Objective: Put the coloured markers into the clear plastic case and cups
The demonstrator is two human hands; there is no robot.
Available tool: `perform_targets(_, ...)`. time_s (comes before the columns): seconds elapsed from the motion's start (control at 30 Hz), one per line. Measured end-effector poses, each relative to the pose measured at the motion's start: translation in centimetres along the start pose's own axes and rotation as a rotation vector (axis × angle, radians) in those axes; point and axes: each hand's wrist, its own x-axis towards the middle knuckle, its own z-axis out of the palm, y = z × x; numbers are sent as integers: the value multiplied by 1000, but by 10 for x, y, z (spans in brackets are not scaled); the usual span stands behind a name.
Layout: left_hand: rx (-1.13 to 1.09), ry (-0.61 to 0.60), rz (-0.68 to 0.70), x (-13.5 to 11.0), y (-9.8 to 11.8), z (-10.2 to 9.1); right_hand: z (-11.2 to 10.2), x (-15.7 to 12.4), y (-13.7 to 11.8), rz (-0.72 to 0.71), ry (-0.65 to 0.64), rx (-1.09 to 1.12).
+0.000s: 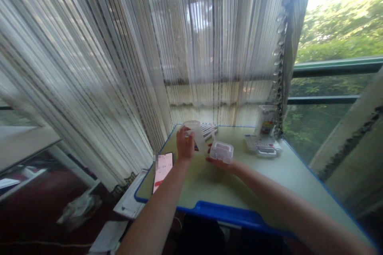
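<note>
My left hand (pixel 184 144) is wrapped round a clear plastic cup or tub (pixel 196 134) and holds it just above the pale table (pixel 269 179). My right hand (pixel 217 162) lies palm up under a small clear lidded box (pixel 222 151), holding it beside the cup. Something coloured shows inside or behind the cup; I cannot make it out. Both arms reach in from the bottom of the view.
A phone (pixel 162 169) with a lit screen lies at the table's left edge. Striped sticks or pens (pixel 209 128) lie at the back by the curtain (pixel 119 47). A clear tray and upright packet (pixel 265 135) stand at the back right. The table has a blue rim (pixel 227 215).
</note>
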Motion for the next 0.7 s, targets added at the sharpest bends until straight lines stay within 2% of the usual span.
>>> perform_targets(0.13, 17, -27, 23, -2, 5, 5, -14, -7, -14, 149, -48, 149)
perform_targets(0.23, 13, -36, 40, -3, 12, 11, -22, -9, -24, 253, -156, 254)
perform_targets(0.43, -32, -38, 71, -1, 22, 17, -29, -21, -34, 248, -261, 302)
perform_targets(0.47, -34, -43, 84, -1, 23, 17, -33, -22, -35, 230, -256, 248)
perform_targets(0.53, -16, -64, 114, -2, 25, 17, -47, -23, -36, 130, -158, -6)
perform_targets(0.6, 29, -91, 146, -3, 27, 17, -62, -22, -33, -18, 48, -412)
perform_targets(0.63, 55, -101, 165, -4, 28, 17, -69, -21, -30, -34, 115, -579)
perform_targets(0.7, 103, -107, 209, -7, 30, 17, -79, -20, -20, 35, 83, -809)
